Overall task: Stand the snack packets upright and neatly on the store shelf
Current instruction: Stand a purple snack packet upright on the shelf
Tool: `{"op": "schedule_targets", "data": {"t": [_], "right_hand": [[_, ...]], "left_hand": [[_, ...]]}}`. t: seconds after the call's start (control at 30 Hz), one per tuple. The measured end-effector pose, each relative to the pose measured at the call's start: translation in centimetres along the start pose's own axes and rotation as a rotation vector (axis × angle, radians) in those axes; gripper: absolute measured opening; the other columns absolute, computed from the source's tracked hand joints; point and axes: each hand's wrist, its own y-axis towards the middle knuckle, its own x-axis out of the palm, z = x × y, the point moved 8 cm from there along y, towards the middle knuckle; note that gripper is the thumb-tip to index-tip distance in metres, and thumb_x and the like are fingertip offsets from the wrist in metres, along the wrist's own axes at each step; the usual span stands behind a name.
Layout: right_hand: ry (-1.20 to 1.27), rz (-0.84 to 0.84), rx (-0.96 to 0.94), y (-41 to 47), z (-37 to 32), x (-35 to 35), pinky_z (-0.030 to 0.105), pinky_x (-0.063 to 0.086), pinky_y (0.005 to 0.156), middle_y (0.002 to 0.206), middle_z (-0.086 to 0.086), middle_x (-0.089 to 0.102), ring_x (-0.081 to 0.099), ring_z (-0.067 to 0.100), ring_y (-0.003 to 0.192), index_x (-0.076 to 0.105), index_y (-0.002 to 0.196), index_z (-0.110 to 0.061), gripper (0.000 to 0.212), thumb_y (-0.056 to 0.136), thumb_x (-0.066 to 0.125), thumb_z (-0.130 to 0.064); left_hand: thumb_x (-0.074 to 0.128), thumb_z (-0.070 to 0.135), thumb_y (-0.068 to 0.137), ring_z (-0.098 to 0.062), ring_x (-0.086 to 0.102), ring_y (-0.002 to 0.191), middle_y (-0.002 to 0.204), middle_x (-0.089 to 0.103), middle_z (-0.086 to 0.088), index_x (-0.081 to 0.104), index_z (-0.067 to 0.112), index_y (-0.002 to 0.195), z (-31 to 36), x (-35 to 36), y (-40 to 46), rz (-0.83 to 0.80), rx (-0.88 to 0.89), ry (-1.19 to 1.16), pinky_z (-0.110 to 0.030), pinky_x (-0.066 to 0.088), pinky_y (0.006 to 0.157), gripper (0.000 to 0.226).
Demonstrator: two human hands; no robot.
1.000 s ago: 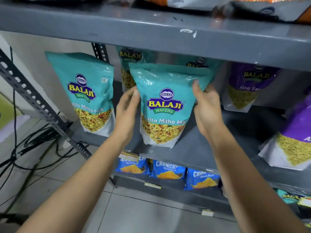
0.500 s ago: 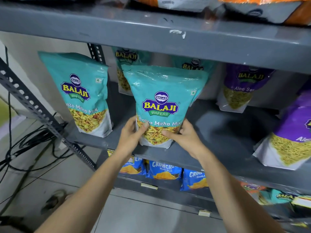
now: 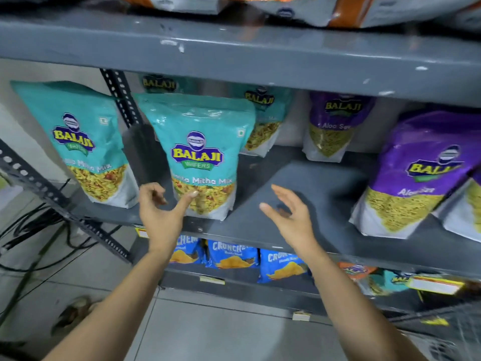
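Two bare hands reach toward a grey metal store shelf (image 3: 299,183) stocked with snack packets. The left hand (image 3: 161,212) is spread loosely, holding nothing, its thumb tip resting against or just in front of the lower edge of a teal packet (image 3: 203,155). This packet stands upright directly above and beyond the left hand, and reads "BALAJI WAFERS" and, partly blurred, "Mitha Mix". The right hand (image 3: 291,217) is also wide apart and empty, palm turned inward, hovering over bare shelf to the right of that packet without touching it.

To the left of the left hand stands a second teal packet (image 3: 83,144) with the same Balaji logo and wording, leaning slightly. Behind the middle packet, farther from the hands, two more teal Balaji packets (image 3: 263,118) show in part, making four teal ones in view.

To the right of the right hand are purple Balaji packets: one at the back (image 3: 335,126) reading "Aloo Sev", one large one nearer the front (image 3: 421,175), and the edge of a third at the frame's right side.

Below the hands, on the lower shelf, three blue packets (image 3: 231,256) read "CRUNCHEX", cut off in part.
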Motion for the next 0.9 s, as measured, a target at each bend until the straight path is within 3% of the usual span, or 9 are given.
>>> {"op": "schedule_targets", "data": {"t": [0.13,0.23,0.3,0.4,0.5,0.6,0.67,0.77,0.9], "right_hand": [[-0.119,0.281,-0.105,-3.0,1.0,-11.8,0.031,0.054,0.088,0.093,-0.003,0.071,0.067,0.011,0.092,0.071,0.079,-0.039,0.021,0.074,0.082,-0.022],[-0.131,0.454,-0.148,-5.4,1.1,-20.0,0.031,0.052,0.074,0.080,0.007,0.069,0.063,0.017,0.075,0.067,0.073,-0.028,0.020,0.073,0.083,-0.017],[-0.138,0.537,-0.157,-6.0,1.5,-25.5,0.026,0.050,0.073,0.093,0.009,0.061,0.056,0.020,0.082,0.058,0.093,-0.027,0.038,0.068,0.087,-0.021],[-0.316,0.526,-0.046,-3.6,3.9,-31.5,0.037,0.044,0.103,0.130,0.009,0.048,0.051,0.025,0.119,0.039,0.133,-0.013,0.098,0.054,0.093,-0.031],[-0.276,0.273,0.051,-0.2,5.6,-31.5,0.040,0.042,0.109,0.145,0.015,0.050,0.050,0.020,0.133,0.030,0.146,-0.006,0.118,0.050,0.094,-0.033],[-0.268,0.178,0.048,1.1,5.5,-29.2,0.033,0.051,0.090,0.121,0.011,0.066,0.065,-0.004,0.100,0.049,0.130,-0.003,0.097,0.049,0.096,-0.029],[-0.262,0.185,0.069,1.1,6.1,-27.7,0.039,0.055,0.093,0.117,0.005,0.071,0.068,0.003,0.099,0.053,0.123,-0.016,0.090,0.046,0.097,-0.029],[-0.270,0.173,0.082,0.3,6.3,-24.7,0.047,0.056,0.090,0.112,-0.008,0.073,0.070,0.014,0.103,0.052,0.115,-0.031,0.094,0.035,0.093,-0.059],[-0.238,0.157,0.056,-1.0,4.9,-20.7,0.040,0.057,0.086,0.108,-0.012,0.072,0.069,0.011,0.101,0.051,0.111,-0.031,0.085,0.039,0.093,-0.050]], "left_hand": [[0.083,0.020,0.074,-0.009,0.038,0.062,0.064,0.040,-0.002,0.042,0.011,0.067,5.1,5.3,-4.1,-0.100,0.224,0.055,-0.025,0.033,0.062,0.043],[0.081,0.022,0.076,-0.005,0.041,0.061,0.061,0.045,-0.004,0.045,0.008,0.062,8.0,11.8,-8.1,-0.234,0.305,0.039,-0.017,0.034,0.063,0.041],[0.083,0.025,0.075,-0.015,0.049,0.062,0.064,0.052,-0.006,0.051,0.007,0.065,8.1,17.8,-10.8,-0.402,0.257,0.018,-0.024,0.042,0.064,0.038],[0.087,0.025,0.069,-0.016,0.064,0.085,0.097,0.066,-0.005,0.065,0.009,0.102,7.0,26.9,-14.8,-0.758,-0.084,-0.038,-0.040,0.055,0.087,0.043],[0.082,0.011,0.074,-0.001,0.058,0.108,0.126,0.056,-0.001,0.043,0.004,0.138,8.4,33.0,-18.9,-1.107,-0.278,-0.111,-0.018,0.048,0.095,0.075],[0.078,0.000,0.076,0.010,0.066,0.080,0.115,0.067,-0.006,0.054,0.003,0.126,9.0,34.7,-19.0,-1.089,-0.232,-0.181,-0.008,0.050,0.075,0.056],[0.081,0.007,0.075,0.006,0.068,0.080,0.107,0.073,-0.006,0.063,0.009,0.116,8.0,33.3,-18.0,-1.011,-0.209,-0.149,-0.013,0.052,0.076,0.045],[0.080,0.010,0.077,-0.003,0.070,0.087,0.105,0.075,-0.005,0.066,0.012,0.112,6.3,30.1,-16.4,-0.963,-0.235,-0.139,-0.016,0.053,0.080,0.038],[0.077,0.009,0.080,-0.002,0.070,0.091,0.110,0.074,-0.003,0.065,0.008,0.117,5.9,27.1,-14.8,-0.992,-0.238,-0.134,-0.014,0.052,0.079,0.039]]}}
